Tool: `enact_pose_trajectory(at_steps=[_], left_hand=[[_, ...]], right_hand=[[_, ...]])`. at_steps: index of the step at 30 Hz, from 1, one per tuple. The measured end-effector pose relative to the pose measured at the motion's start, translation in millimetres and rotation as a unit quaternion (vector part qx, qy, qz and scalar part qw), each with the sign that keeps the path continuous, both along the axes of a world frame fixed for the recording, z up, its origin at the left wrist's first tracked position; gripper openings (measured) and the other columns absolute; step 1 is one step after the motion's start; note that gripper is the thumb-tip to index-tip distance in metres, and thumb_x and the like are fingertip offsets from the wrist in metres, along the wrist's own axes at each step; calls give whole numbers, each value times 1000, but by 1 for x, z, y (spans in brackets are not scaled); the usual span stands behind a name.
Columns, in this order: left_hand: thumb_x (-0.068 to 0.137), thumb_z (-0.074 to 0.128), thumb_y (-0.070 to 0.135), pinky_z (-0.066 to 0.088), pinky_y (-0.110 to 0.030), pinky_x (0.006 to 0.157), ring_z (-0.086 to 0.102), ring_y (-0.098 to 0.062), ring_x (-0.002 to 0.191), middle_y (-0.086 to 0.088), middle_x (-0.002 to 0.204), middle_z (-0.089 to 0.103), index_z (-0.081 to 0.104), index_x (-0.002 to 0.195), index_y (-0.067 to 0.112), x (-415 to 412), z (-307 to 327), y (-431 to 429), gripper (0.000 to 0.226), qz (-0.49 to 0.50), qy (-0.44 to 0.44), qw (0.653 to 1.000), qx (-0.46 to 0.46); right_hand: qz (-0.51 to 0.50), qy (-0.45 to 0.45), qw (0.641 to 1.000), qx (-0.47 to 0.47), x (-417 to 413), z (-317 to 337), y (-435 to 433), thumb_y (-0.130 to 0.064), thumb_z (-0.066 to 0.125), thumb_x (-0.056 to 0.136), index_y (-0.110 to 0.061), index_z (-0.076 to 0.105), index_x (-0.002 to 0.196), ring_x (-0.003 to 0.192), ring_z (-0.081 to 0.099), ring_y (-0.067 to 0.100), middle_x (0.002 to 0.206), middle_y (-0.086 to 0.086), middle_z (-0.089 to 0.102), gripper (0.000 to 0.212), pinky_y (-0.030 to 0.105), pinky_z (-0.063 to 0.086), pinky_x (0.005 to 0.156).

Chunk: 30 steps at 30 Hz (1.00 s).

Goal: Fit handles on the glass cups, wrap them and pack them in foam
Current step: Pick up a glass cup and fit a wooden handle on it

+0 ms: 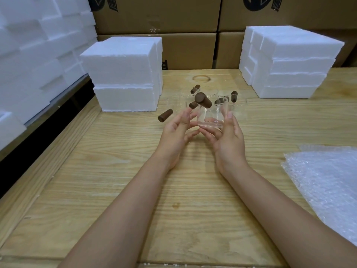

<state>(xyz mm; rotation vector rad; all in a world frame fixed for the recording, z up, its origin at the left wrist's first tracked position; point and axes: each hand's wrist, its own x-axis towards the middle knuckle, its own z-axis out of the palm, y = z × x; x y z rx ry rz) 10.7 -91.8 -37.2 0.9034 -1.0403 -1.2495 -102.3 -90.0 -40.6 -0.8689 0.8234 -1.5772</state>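
Your right hand cradles a clear glass cup with a brown cylindrical handle, above the wooden table. Your left hand hovers half-open, fingertips near the glass. White foam blocks stand behind.

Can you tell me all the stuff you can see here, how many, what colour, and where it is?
Glass cup in the hands: one, clear, with a brown handle at its rim, above the table's middle.
Other glass cups: several, clear, hard to count, on the table behind it.
Loose handle: one, brown, lying left of the hands; more brown handles sit among the cups.
Foam blocks: white stacks, far left, left middle and right rear.
Bubble wrap: clear sheets, right edge.
Cardboard boxes: brown, along the back.
Table: one, light wood.
Left hand: open, beside the cup.
Right hand: holding the cup.
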Motion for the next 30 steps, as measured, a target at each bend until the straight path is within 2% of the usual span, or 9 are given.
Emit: enact_pose_trajectory(at_steps=[3, 7, 10, 14, 18, 20, 24, 27, 30], left_hand=[[94, 41, 37, 51, -28, 95, 61, -15, 113, -3, 119, 66, 61, 116, 13, -1, -1, 1, 37, -24, -45, 999, 4], [98, 41, 30, 52, -23, 87, 65, -2, 97, 7, 102, 70, 65, 106, 14, 0, -2, 2, 30, -38, -52, 998, 7], [88, 47, 37, 48, -35, 98, 59, -13, 111, -2, 116, 64, 60, 118, 5, -2, 1, 4, 45, -20, -61, 998, 1], [98, 47, 20, 47, -35, 99, 57, -14, 115, -9, 129, 60, 48, 135, -1, -2, 0, 3, 43, -5, -66, 998, 10], [94, 49, 25, 46, -37, 101, 55, -23, 124, -15, 133, 57, 45, 136, -2, -2, 1, 4, 50, -9, -53, 998, 16], [85, 52, 37, 46, -36, 100, 57, -24, 120, -15, 128, 60, 47, 134, 0, -1, 3, 5, 61, -29, -23, 999, 22], [79, 65, 56, 48, -38, 97, 62, -22, 108, -11, 117, 65, 56, 123, 9, 2, 3, 5, 65, -64, -11, 997, 28], [84, 58, 49, 49, -36, 88, 64, -20, 97, -4, 98, 69, 63, 110, 11, 3, 0, 3, 46, -65, -8, 998, 16], [79, 57, 43, 50, -40, 91, 64, -17, 96, 0, 90, 71, 73, 86, 20, 3, 1, 2, 29, -34, -2, 999, 16]], right_hand=[[19, 5, 1000, -4, 1, 1, 2, -37, 34, 102, -28, 53, 118, 86, 71, 22, 119, 19, 62, 27, 29, 58, 75], [14, 37, 999, -12, 2, 0, 2, -34, 31, 103, -23, 50, 120, 84, 70, 19, 106, 13, 68, 28, 30, 58, 77], [12, 49, 999, -3, 0, 2, 1, -38, 37, 101, -26, 56, 117, 87, 67, 15, 106, 4, 65, 28, 29, 56, 82], [12, 82, 996, -20, -1, 3, 2, -38, 49, 94, -9, 55, 128, 105, 61, 17, 125, 10, 59, 45, 23, 52, 82], [4, 94, 995, -33, -1, 5, 4, -24, 48, 99, -10, 57, 122, 100, 61, 17, 116, 7, 63, 29, 25, 53, 82], [12, 105, 993, -49, -1, 4, 5, -16, 45, 101, -16, 61, 113, 95, 64, 16, 105, 2, 66, 20, 26, 54, 82], [40, 98, 992, -61, 3, 3, 8, -13, 43, 100, -24, 67, 87, 85, 66, 11, 86, -2, 68, 29, 22, 53, 73], [48, 122, 990, -48, 2, 4, 7, -17, 42, 100, -19, 66, 85, 81, 67, 12, 83, 2, 68, 28, 23, 54, 69], [-11, 214, 974, -73, 2, 0, 7, -21, 43, 101, -26, 66, 88, 81, 67, 13, 87, -3, 70, 27, 29, 54, 70]])
